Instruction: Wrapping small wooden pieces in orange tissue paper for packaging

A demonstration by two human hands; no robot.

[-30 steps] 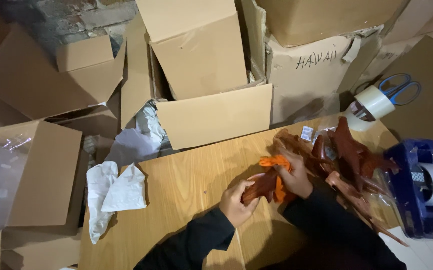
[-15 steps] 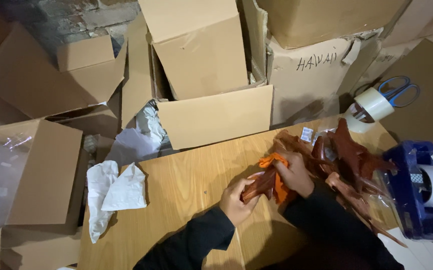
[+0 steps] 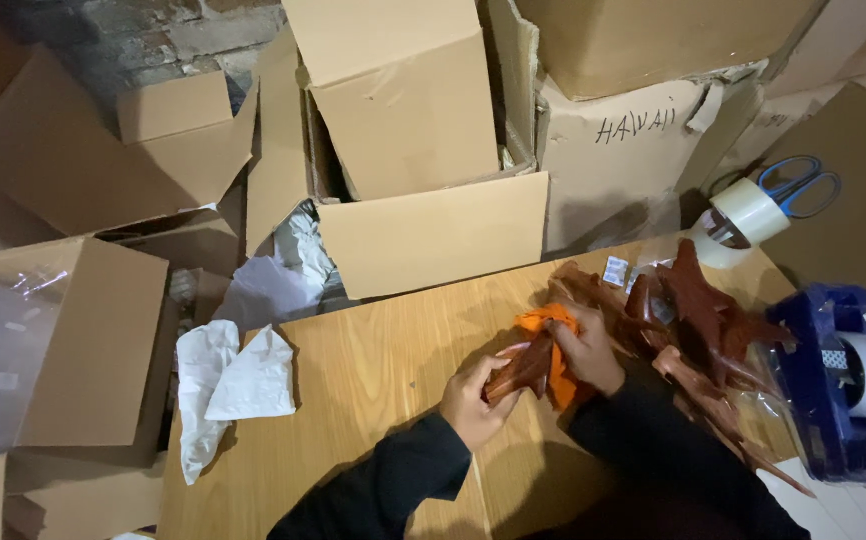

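A wooden table (image 3: pixel 373 370) fills the lower middle of the view, and it is ringed by cardboard: an open box (image 3: pixel 423 170) stands behind its far edge, and another open box (image 3: pixel 83 340) lies at its left side. A pile of brown, glossy shaped pieces (image 3: pixel 703 320) is heaped at the table's right end (some are wrapped in clear film). Just beside that pile, a blue tape dispenser (image 3: pixel 838 385) is set at the right edge. White crumpled paper (image 3: pixel 228 385) is draped over the table's left edge. A roll of clear tape (image 3: pixel 748 212) and blue-handled scissors (image 3: pixel 798 185) are seen beyond the pile, on cardboard. Near the table's middle, one brown piece (image 3: pixel 521 370) is gripped by the left hand (image 3: pixel 473 400), fingers curled round its lower end. An orange cloth (image 3: pixel 553 345) is pressed against the piece by the right hand (image 3: pixel 585 352), which is closed over it.
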